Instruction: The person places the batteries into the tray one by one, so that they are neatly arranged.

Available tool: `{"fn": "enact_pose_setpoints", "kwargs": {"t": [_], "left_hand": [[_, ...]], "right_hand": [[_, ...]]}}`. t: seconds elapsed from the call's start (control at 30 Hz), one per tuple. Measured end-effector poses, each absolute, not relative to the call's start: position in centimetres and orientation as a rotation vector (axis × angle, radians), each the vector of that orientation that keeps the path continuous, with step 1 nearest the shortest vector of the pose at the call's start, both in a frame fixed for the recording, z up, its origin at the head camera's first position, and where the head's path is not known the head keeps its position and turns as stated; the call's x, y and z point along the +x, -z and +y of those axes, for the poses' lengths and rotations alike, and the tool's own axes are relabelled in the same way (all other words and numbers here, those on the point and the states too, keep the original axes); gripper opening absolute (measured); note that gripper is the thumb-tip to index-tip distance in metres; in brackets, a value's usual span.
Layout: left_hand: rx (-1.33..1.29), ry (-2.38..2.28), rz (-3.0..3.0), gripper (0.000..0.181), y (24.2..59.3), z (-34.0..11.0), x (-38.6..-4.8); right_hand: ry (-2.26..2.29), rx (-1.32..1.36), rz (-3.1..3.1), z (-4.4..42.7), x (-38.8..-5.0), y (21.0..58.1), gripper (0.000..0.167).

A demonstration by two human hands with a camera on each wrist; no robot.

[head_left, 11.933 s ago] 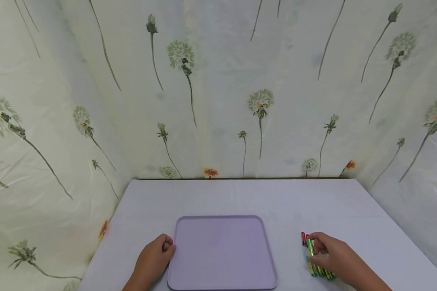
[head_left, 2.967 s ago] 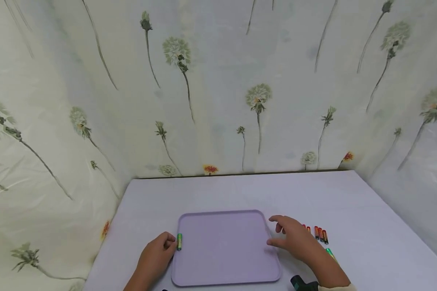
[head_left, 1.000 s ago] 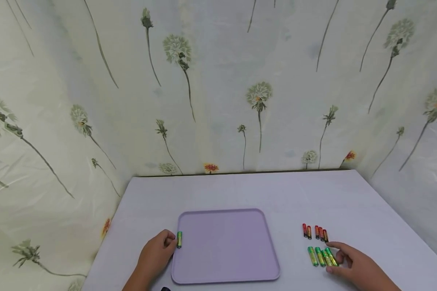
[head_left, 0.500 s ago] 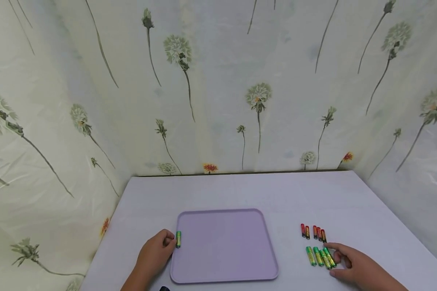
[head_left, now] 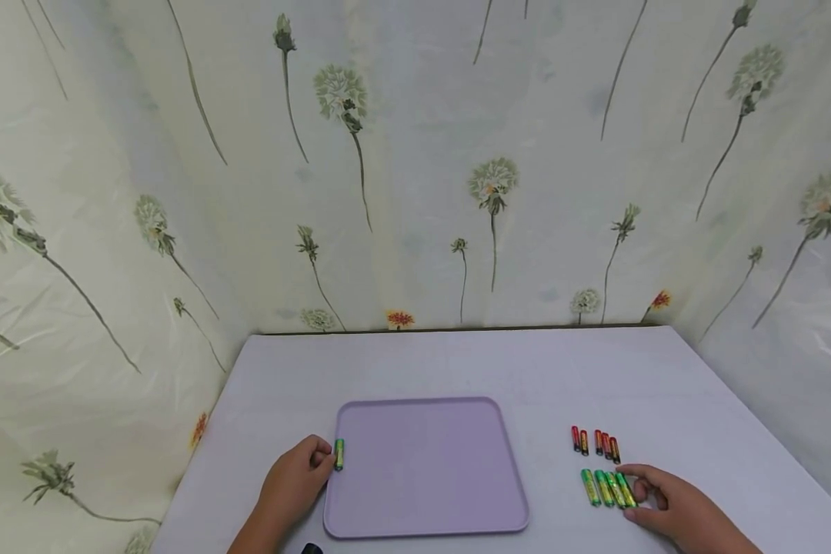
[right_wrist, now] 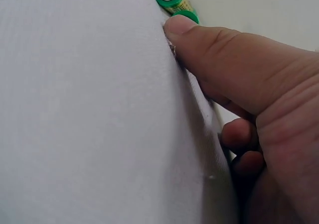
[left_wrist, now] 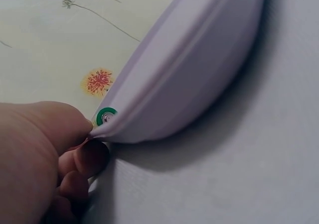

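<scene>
While the left hand point(head_left: 292, 483) pinches the tray point(head_left: 425, 469) by the rim nearest the worktop's point(head_left: 457, 365) left edge, the right hand point(head_left: 667, 502) has its grip closed end to end on the outermost green battery point(head_left: 626, 490), toward the right edge; a light, level pinch should avoid nudging the adjoining green batteries point(head_left: 603, 488). The tray holds a lone green battery point(head_left: 339, 455) along that rim; five red batteries point(head_left: 599, 442) lie toward the far edge.

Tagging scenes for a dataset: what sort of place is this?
Probably a staged indoor tabletop workspace; the room type isn't clear. Floral-print sheeting encloses a pale table on three visible sides, with a purple tray and green batteries on it.
</scene>
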State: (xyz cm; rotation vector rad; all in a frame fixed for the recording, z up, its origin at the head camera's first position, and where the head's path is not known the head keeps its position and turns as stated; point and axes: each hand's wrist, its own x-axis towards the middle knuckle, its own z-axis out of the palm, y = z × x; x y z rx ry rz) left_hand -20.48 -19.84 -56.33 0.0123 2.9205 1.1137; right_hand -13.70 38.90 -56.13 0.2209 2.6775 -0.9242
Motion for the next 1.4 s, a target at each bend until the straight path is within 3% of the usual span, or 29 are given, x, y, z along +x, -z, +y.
{"fn": "enact_pose_setpoints", "kwargs": {"t": [1.4], "left_hand": [[0.019, -1.111, 2.899, 0.009, 56.6, -20.0, -20.6]], "right_hand": [[0.962, 0.331, 2.723, 38.6, -14.4, 55.2, 0.088]]}}
